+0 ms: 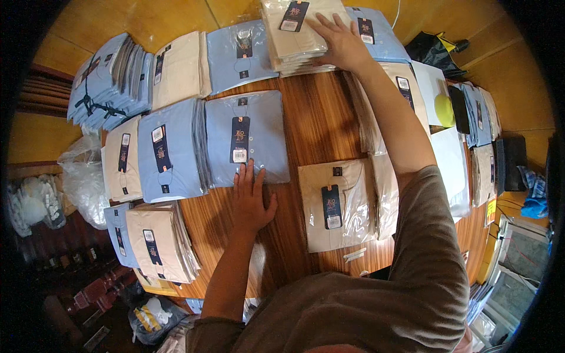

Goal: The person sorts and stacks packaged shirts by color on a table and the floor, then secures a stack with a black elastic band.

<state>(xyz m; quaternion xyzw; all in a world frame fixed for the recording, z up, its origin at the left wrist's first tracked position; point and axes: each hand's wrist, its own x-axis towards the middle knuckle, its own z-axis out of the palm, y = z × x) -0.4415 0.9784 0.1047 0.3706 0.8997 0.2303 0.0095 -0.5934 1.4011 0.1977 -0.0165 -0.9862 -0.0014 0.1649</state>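
My left hand lies with its fingers stretched out, fingertips on the near edge of a blue folded shirt in a clear bag. Farther off, my right hand is spread over the right side of a stack of cream bagged shirts at the table's far edge. Its thumb side rests against that stack, and its grip is loose. Dark tags hang on the shirts. A single-looking cream bagged shirt lies below my right arm, apart from both hands.
Stacks of blue shirts and cream shirts cover the left of the wooden table. One blue stack is tied with dark cord. A black bag, a yellow-green round object and more shirt stacks are at the right.
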